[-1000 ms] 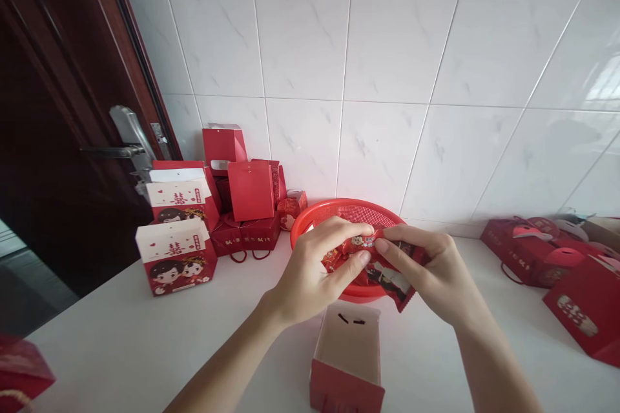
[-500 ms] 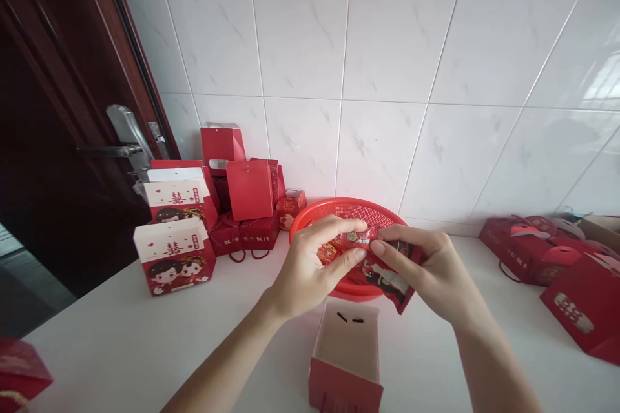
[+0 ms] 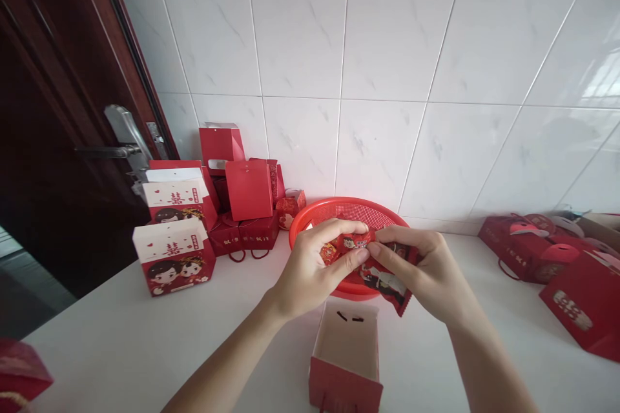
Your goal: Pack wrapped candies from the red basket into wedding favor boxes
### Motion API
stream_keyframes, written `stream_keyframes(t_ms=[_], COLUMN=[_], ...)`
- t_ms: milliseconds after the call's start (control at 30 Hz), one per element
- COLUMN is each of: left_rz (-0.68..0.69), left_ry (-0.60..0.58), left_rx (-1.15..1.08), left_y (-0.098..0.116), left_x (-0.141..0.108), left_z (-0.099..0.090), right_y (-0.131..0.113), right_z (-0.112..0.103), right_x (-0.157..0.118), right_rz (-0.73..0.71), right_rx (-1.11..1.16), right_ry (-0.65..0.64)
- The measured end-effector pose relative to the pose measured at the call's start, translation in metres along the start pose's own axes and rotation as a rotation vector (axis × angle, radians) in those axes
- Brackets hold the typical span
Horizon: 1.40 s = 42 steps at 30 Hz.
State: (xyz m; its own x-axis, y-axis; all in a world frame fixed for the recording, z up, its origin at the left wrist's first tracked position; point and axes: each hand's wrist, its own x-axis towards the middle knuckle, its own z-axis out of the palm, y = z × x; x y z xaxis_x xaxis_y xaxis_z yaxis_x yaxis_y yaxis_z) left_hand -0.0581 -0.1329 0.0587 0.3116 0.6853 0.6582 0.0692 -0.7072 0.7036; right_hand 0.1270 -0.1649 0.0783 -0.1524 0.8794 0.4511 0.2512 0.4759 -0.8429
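Observation:
My left hand pinches a small red wrapped candy between thumb and fingers. My right hand is closed on a larger red snack packet with a printed couple on it, which hangs below its fingers. The two hands' fingertips nearly meet at the candy's right end; whether the right fingers grip the candy too, I cannot tell. Under and behind the hands sits a red plastic basket with more red packets in it, partly hidden by the hands. Nearer to me, an open red box with a pale inside stands below the hands.
Two white-topped gift boxes with cartoon figures stand at the left. Behind them several red boxes are stacked against the tiled wall. More red boxes stand at the right. A red box corner shows at the lower left.
The candy has turned slightly between my fingers, and the snack packet has shifted slightly. Both hands stay closed above the basket. The boxes have not moved.

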Motion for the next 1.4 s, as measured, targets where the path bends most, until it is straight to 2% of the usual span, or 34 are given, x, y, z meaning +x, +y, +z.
stream_keyframes(t_ms=[200, 367, 500, 1100, 1400], left_rz=[-0.065, -0.139, -0.173, -0.182, -0.285], left_ry=[-0.022, 0.009, -0.021, -0.002, 0.045], left_rx=[-0.076, -0.141, -0.173, -0.169, -0.312], left_y=[0.0011, 0.0006, 0.0018, 0.0098, 0.0062], left_x=[-0.0004, 0.0005, 0.0024, 0.0044, 0.0068], left_z=[-0.0012, -0.0031, -0.0061, -0.009, -0.0082], right_y=[-0.0011, -0.002, -0.0009, 0.0013, 0.0004], right_z=[0.0012, 0.0004, -0.0016, -0.0007, -0.0041], right_x=[0.0003, -0.0012, -0.0012, -0.001, 0.0022], right_rz=[0.002, 0.009, 0.012, -0.017, 0.04], right_rx=[0.009, 0.023, 0.029, 0.057, 0.008], right_ry=[-0.016, -0.008, 0.017, -0.025, -0.044])
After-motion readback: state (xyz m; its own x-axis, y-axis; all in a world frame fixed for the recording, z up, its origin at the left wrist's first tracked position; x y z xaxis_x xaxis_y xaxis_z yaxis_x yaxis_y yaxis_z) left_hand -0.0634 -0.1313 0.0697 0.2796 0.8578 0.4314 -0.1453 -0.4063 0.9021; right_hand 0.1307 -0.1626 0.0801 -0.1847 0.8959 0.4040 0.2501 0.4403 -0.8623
